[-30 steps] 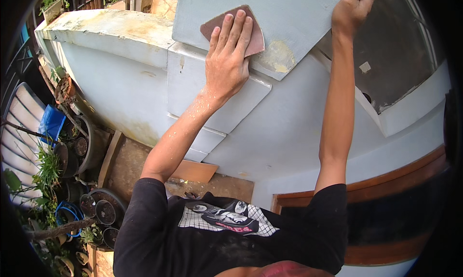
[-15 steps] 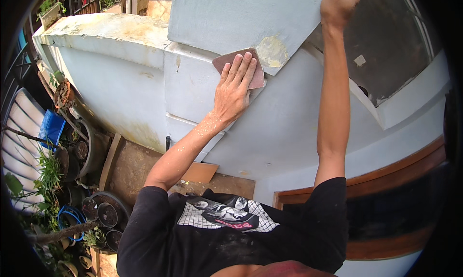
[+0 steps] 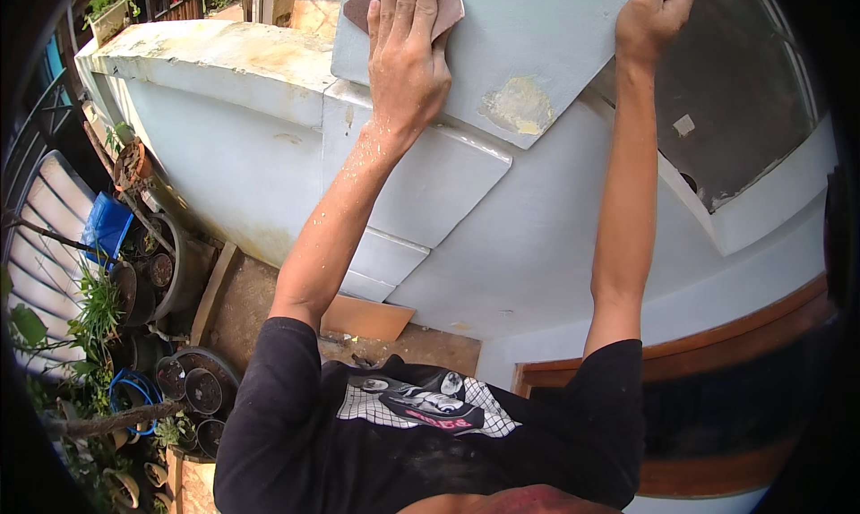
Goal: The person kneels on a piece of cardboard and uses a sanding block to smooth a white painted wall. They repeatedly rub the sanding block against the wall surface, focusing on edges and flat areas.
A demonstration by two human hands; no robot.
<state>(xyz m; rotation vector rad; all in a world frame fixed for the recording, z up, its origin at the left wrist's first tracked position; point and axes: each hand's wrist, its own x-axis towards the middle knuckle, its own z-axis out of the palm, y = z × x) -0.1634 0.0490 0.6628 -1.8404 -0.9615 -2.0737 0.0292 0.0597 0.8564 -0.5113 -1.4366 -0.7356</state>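
My left hand lies over a reddish-brown square of sandpaper, fingers extended, pressing it against the pale blue-grey raised wall panel near the top of the view. A yellowish patch marks the panel's lower corner, to the right of that hand. White flecks dot the wrist and forearm. My right hand grips the panel's slanted right edge at upper right, thumb raised; some of its fingertips are hidden.
A stepped, stained low wall extends leftward. Potted plants, a blue container and a metal gate line the left. An orange-brown board lies on the concrete below. A dark recessed pane and wooden-framed window are at right.
My left hand and sandpaper first moved down over the panel's lower edge, then up and leftward, higher than a second ago. My right hand still grips the edge; the view has shifted slightly.
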